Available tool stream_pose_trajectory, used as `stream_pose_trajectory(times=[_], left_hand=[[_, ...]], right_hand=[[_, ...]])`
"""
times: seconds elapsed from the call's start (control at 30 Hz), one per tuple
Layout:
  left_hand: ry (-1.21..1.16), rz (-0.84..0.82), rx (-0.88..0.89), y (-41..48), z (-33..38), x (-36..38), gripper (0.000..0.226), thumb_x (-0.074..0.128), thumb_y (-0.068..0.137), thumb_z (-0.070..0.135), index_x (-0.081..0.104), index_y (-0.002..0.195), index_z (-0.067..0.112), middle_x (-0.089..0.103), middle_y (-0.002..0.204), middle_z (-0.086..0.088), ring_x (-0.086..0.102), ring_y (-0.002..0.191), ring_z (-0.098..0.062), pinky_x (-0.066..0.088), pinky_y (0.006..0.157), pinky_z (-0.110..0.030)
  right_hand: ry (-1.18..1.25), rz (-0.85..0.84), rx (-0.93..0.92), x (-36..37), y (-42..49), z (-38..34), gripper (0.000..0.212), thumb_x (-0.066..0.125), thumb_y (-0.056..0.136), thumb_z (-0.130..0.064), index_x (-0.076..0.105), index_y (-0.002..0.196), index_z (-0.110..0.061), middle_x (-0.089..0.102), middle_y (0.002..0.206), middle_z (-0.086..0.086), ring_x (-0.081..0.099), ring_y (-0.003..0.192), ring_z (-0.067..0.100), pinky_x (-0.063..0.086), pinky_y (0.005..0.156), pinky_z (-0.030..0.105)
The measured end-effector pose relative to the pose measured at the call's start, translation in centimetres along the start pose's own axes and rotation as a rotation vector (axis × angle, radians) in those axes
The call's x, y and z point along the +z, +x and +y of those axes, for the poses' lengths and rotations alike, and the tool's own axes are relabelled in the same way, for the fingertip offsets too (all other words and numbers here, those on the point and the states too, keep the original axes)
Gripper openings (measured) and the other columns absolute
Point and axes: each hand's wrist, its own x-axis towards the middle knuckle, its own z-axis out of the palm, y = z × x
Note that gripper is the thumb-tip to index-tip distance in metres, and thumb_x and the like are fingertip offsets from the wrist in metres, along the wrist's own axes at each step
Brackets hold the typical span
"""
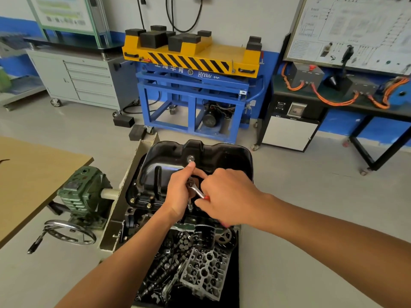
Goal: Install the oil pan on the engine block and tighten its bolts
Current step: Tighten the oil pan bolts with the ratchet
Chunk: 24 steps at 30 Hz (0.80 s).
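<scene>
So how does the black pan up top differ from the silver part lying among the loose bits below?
The oil pan is glossy black and smooth; the cylinder head is dull silver and full of holes. The oil pan sits on the engine block; the cylinder head lies among loose parts. Both are metal engine parts.

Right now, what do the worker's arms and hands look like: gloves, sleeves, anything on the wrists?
The left hand and right hand are bare: no gloves, no rings or watch visible. Both arms are uncovered as far back as the head view reaches, so no sleeve shows.
</scene>
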Motion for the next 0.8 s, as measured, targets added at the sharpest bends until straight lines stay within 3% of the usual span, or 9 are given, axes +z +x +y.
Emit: stream_pose_trajectory(times=[0.1, 0.2, 0.3, 0.4, 0.6, 0.67, 0.8], left_hand=[[-0.019, -0.047, -0.038, 0.3, 0.0, 0.5, 0.052, 0.058, 0.082, 0.059, 0.072, 0.073, 0.010, 0.054, 0.071, -0.019, 0.045, 0.074, -0.036, 0.037, 0.077, -0.046], [-0.011, -0.032, -0.050, 0.5, -0.2, 0.1, 0.049, 0.057, 0.086, 0.050, 0.071, 0.077, 0.005, 0.054, 0.071, -0.018, 0.042, 0.072, -0.036, 0.032, 0.079, -0.046], [0.051, -0.012, -0.030, 0.5, -0.3, -0.5, 0.045, 0.056, 0.088, 0.044, 0.070, 0.088, 0.001, 0.055, 0.078, -0.018, 0.044, 0.075, -0.033, 0.037, 0.071, -0.044], [0.088, -0.082, -0.047, 0.5, -0.1, -0.7, 0.045, 0.057, 0.089, 0.051, 0.068, 0.090, 0.008, 0.046, 0.078, -0.020, 0.035, 0.065, -0.032, 0.029, 0.055, -0.035], [0.100, -0.194, -0.050, 1.0, -0.7, -1.1, 0.049, 0.047, 0.096, 0.054, 0.068, 0.090, 0.010, 0.034, 0.051, -0.005, 0.025, 0.044, -0.014, 0.021, 0.048, -0.028], [0.085, -0.269, -0.044, 0.9, -0.8, -1.2, 0.049, 0.045, 0.096, 0.057, 0.068, 0.089, 0.014, 0.034, 0.046, 0.003, 0.022, 0.043, -0.014, 0.020, 0.048, -0.029], [0.096, -0.330, -0.024, 0.8, -1.0, -1.4, 0.066, 0.045, 0.092, 0.072, 0.069, 0.100, 0.011, 0.031, 0.048, 0.005, 0.020, 0.046, -0.015, 0.018, 0.050, -0.031]], right_hand=[[0.070, 0.046, -0.011, 1.1, -0.3, -1.5, 0.045, 0.055, 0.092, -0.050, 0.043, 0.057, -0.025, 0.034, 0.056, -0.011, 0.038, 0.057, 0.012, 0.037, 0.061, 0.032], [0.115, 0.061, 0.002, 1.6, -0.3, -1.7, 0.047, 0.055, 0.092, -0.054, 0.044, 0.056, -0.025, 0.035, 0.055, -0.012, 0.041, 0.055, 0.011, 0.038, 0.058, 0.031], [0.133, 0.042, 0.035, 1.3, -0.5, -0.5, 0.050, 0.059, 0.090, -0.055, 0.041, 0.054, -0.025, 0.041, 0.053, -0.011, 0.041, 0.053, 0.008, 0.037, 0.058, 0.030], [0.112, -0.023, 0.058, 0.6, -0.7, 0.9, 0.043, 0.063, 0.089, -0.051, 0.050, 0.059, -0.024, 0.050, 0.053, -0.009, 0.054, 0.059, 0.014, 0.048, 0.062, 0.032], [-0.061, -0.011, 0.079, 0.3, 0.0, 2.9, 0.041, 0.060, 0.095, -0.039, 0.035, 0.065, -0.026, 0.037, 0.064, -0.006, 0.051, 0.066, 0.024, 0.040, 0.058, 0.033], [-0.115, 0.031, 0.082, 0.5, 0.2, 3.3, 0.030, 0.056, 0.098, -0.036, 0.045, 0.074, -0.023, 0.036, 0.065, -0.006, 0.051, 0.067, 0.025, 0.039, 0.058, 0.033], [-0.203, 0.084, 0.066, 1.2, 0.9, 3.3, 0.009, 0.053, 0.097, -0.019, 0.061, 0.092, -0.018, 0.056, 0.078, 0.000, 0.058, 0.072, 0.026, 0.032, 0.050, 0.031]])
